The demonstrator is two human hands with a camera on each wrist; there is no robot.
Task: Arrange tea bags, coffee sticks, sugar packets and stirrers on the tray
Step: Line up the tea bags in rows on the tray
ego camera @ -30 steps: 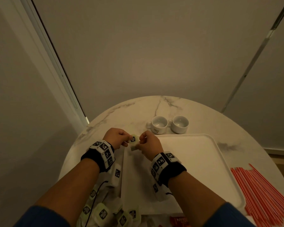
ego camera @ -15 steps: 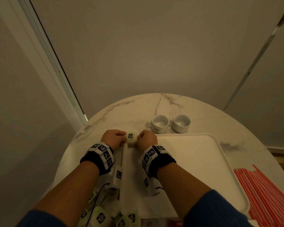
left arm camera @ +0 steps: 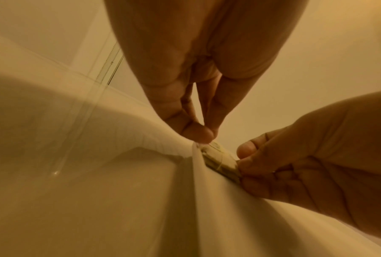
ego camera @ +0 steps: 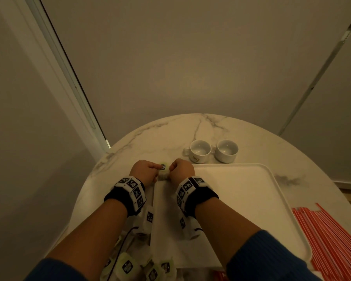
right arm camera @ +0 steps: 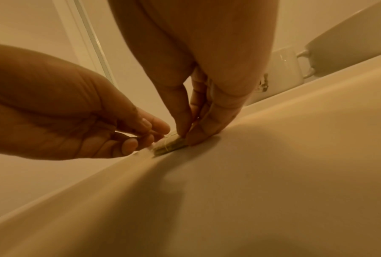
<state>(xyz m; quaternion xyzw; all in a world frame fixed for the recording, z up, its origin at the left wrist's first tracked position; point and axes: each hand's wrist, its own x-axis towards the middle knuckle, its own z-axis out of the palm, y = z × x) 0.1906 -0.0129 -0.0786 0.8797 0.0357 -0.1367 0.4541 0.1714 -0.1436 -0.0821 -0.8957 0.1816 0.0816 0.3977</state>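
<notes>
A small pale tea bag (ego camera: 163, 173) with a printed tag lies at the far-left corner of the white tray (ego camera: 241, 199). My left hand (ego camera: 144, 173) pinches its left end and tag between thumb and finger. From the other side, my right hand (ego camera: 181, 172) pinches the bag and presses it down on the tray. The left wrist view shows the tea bag (left arm camera: 220, 161) just inside the tray rim, with string wound round it. In the right wrist view the tea bag (right arm camera: 169, 145) sits between both sets of fingertips.
Several loose tea bags (ego camera: 130, 264) lie on the marble table at the near left. Red stirrers (ego camera: 332, 240) lie in a pile right of the tray. Two white cups (ego camera: 200, 150) (ego camera: 227, 150) stand just beyond the tray's far edge. A red packet (ego camera: 221, 275) shows at the bottom.
Both hands have moved away from me and down with the tea bag, from above the tray's left side to its far-left corner, where the bag now rests.
</notes>
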